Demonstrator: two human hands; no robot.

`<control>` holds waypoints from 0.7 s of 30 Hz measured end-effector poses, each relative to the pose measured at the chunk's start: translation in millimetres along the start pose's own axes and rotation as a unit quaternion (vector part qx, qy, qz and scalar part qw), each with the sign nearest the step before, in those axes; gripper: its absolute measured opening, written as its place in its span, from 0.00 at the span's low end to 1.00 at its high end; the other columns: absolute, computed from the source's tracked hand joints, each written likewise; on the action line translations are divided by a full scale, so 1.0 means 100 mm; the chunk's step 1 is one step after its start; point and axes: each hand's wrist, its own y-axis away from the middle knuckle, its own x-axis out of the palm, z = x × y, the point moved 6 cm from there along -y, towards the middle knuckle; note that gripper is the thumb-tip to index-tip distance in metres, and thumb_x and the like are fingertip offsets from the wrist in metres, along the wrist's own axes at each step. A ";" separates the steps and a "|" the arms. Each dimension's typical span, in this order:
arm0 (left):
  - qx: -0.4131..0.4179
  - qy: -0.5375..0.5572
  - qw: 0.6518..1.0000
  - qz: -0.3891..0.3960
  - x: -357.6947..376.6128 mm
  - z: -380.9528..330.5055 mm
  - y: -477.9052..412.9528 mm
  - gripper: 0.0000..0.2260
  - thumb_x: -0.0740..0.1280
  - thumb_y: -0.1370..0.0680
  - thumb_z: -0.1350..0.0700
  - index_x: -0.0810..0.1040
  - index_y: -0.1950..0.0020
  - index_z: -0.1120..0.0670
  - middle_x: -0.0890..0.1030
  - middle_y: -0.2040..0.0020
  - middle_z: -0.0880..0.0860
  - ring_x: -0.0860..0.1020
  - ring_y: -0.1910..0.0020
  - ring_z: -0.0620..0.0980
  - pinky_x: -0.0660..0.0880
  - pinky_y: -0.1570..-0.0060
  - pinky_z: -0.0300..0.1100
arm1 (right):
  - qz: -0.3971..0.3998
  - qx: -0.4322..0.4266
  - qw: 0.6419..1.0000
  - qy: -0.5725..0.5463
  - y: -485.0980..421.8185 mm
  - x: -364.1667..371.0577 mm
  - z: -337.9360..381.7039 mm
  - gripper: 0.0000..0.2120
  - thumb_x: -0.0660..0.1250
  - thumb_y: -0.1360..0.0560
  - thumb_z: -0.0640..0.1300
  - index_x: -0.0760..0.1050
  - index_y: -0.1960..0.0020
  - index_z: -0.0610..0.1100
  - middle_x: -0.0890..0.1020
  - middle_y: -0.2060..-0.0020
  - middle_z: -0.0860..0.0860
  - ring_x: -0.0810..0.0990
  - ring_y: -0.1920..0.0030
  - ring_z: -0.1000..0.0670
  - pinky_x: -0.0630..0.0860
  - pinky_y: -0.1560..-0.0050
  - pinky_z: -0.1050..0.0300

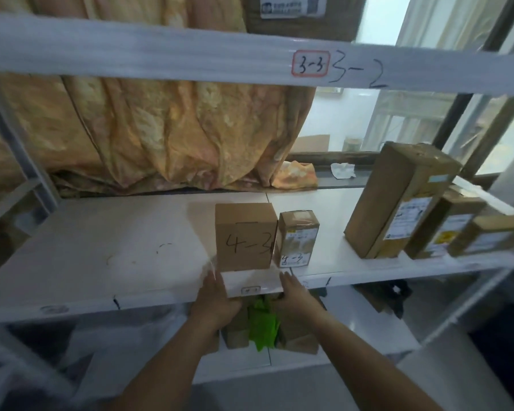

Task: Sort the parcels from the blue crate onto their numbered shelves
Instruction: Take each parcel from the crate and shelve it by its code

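Parcels: two brown cardboard boxes stand side by side, touching, near the front edge of the middle white shelf (101, 247).
Larger box (244, 237): upright, plain brown, with "4-3" handwritten on its front face.
Smaller box (298, 238): upright against the larger box's right side, taped on top, with a printed label and "4-3" written low on its front.
Left hand (217, 301): bare, at the shelf's front lip just below the larger box's left corner, fingers extended and loosely spread, gripping nothing that shows; fingertips are just beside the box's base, contact unclear.
Right hand (298, 295): bare, at the lip below the gap between the two boxes, fingers extended and empty; whether it touches either box cannot be told.
Shelf tag (250, 290): small white sticker on the lip between the two hands, its writing too blurred to read.
Upper rail (161, 51): white beam carrying a red-framed "3-3" sticker (310, 63) and a handwritten "3-2" beside it.
Right end of shelf: a tall brown parcel (398, 200) with shipping labels leans to the right against a row of smaller labelled boxes (451, 226).
Lower shelf: brown parcels and a bright green bag (263, 324) sit beneath the hands.
Backdrop: orange patterned curtain (161, 129) hangs behind the rack.
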 end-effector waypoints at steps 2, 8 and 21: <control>0.001 -0.144 0.989 0.035 -0.12 -0.07 0.13 0.41 0.63 0.26 0.47 0.40 0.23 0.52 0.44 0.22 0.55 0.49 0.23 0.56 0.52 0.25 0.52 | 0.010 -0.013 0.994 0.105 0.13 -0.22 0.07 0.38 0.65 0.23 0.50 0.49 0.22 0.44 0.53 0.22 0.45 0.51 0.22 0.45 0.53 0.23 0.45; 0.021 -0.294 0.955 -0.023 -1.33 -0.78 0.67 0.39 0.57 0.22 0.40 0.38 0.23 0.56 0.39 0.22 0.55 0.42 0.23 0.54 0.46 0.25 0.50 | -0.068 -0.101 0.972 0.203 0.75 -1.31 0.87 0.32 0.64 0.24 0.54 0.58 0.24 0.45 0.59 0.24 0.48 0.58 0.24 0.46 0.61 0.26 0.46; 0.048 -0.255 0.929 -0.265 -2.85 -2.27 2.88 0.36 0.57 0.22 0.42 0.40 0.23 0.53 0.41 0.22 0.52 0.42 0.23 0.51 0.45 0.25 0.47 | -0.190 -0.259 0.923 0.210 2.72 -2.86 2.08 0.36 0.64 0.24 0.51 0.52 0.22 0.43 0.56 0.23 0.46 0.57 0.23 0.45 0.57 0.25 0.48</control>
